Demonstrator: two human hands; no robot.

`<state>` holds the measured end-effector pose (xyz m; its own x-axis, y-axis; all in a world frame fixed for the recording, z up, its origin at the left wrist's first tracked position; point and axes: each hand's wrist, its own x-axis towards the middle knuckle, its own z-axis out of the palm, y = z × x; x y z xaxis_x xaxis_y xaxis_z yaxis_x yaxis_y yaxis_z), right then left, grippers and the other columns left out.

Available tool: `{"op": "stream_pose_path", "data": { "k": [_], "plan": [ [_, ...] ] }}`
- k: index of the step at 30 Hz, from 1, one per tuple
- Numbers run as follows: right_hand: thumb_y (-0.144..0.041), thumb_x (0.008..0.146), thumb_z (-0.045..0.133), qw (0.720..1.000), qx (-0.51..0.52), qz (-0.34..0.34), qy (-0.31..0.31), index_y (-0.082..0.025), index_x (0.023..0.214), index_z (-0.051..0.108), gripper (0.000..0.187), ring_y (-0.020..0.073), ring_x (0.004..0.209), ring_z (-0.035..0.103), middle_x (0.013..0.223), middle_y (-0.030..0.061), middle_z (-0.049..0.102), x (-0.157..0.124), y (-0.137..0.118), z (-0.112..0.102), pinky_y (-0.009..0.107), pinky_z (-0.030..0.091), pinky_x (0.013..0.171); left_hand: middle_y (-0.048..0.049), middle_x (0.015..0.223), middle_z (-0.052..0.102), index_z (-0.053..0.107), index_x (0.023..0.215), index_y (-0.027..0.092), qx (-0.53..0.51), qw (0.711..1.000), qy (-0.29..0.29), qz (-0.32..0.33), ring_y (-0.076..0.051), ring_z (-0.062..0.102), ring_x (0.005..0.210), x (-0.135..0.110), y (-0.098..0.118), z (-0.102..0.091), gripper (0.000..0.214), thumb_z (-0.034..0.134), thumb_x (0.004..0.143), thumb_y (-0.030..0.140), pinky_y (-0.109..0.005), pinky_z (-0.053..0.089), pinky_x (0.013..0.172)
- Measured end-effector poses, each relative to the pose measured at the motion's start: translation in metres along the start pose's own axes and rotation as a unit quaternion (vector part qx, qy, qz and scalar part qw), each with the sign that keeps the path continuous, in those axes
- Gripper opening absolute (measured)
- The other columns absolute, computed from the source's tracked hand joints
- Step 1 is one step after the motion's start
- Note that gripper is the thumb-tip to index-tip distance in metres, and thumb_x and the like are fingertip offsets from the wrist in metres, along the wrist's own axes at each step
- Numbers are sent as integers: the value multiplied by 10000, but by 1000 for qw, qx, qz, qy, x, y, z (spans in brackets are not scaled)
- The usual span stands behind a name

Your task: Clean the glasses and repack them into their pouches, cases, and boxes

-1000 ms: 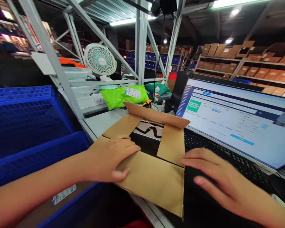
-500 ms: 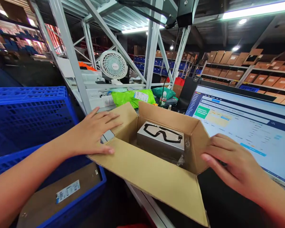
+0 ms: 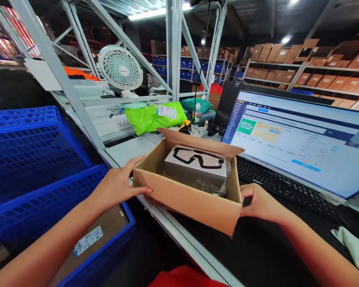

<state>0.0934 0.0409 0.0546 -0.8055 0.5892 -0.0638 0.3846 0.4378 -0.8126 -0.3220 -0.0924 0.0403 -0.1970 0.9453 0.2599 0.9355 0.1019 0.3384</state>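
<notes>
An open cardboard box (image 3: 185, 199) sits tilted at the table edge, between my two hands. Inside it lies a silver product box (image 3: 200, 163) printed with black goggles, with crumpled clear plastic (image 3: 214, 186) beside it. My left hand (image 3: 121, 181) grips the carton's left end, thumb along the front wall and fingers at the left side. At the right end, my right hand (image 3: 257, 202) pinches the carton near its front corner. The far flap (image 3: 197, 140) stands up; the near and side flaps are folded down or out of sight.
Blue plastic crates (image 3: 77, 191) stand at the left, one holding a labelled carton (image 3: 107, 235). A monitor (image 3: 296, 147) and black keyboard (image 3: 275, 189) are at the right. Behind are a green parcel (image 3: 155, 117), a fan (image 3: 120, 67) and metal posts. A white cloth (image 3: 354, 249) lies at lower right.
The near flap, spread out before, is now folded down, and the side flaps no longer show. Both hands have closed on the carton's ends. The view has shifted to the right.
</notes>
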Motion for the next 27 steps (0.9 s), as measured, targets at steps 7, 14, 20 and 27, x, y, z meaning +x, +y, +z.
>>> {"op": "stream_pose_path", "data": {
  "k": [7, 14, 20, 27],
  "plan": [
    [-382, 766, 782, 981, -172, 11, -86, -193, 701, 709, 213, 167, 671, 622, 728, 12, 705, -14, -32, -43, 286, 455, 639, -220, 1486, 495, 140, 1583, 185, 28, 998, 4, 64, -417, 582, 1258, -8, -9, -3, 1232, 752, 650, 708, -532, 487, 1012],
    [-499, 931, 581, 961, -258, -90, -30, -228, 1268, 649, 438, 255, 1047, 663, 1200, 82, 698, 43, -115, -55, 369, 521, 883, -197, 1369, 582, 439, 1429, 186, 145, 933, -7, 328, -382, 576, 1208, -11, 56, -19, 1124, 794, 538, 772, -571, 376, 1074],
    [-484, 641, 839, 859, -510, 29, -32, -130, 1596, 220, 1192, 446, 1299, 497, 1459, 259, 433, 114, -97, -15, 544, 446, 1041, -85, 851, 647, 625, 972, 127, 208, 913, 96, 338, -239, 573, 724, -6, 83, 14, 815, 632, 622, 862, -365, 397, 641],
    [-514, 539, 847, 882, -459, 45, 99, -168, 1566, 305, 1212, 463, 1214, 519, 1289, 219, 557, 94, -107, 11, 622, 463, 968, -73, 776, 575, 626, 944, 121, 265, 872, 219, 349, -229, 493, 699, -26, 79, 31, 558, 528, 885, 667, -359, 370, 661]
  ]
}}
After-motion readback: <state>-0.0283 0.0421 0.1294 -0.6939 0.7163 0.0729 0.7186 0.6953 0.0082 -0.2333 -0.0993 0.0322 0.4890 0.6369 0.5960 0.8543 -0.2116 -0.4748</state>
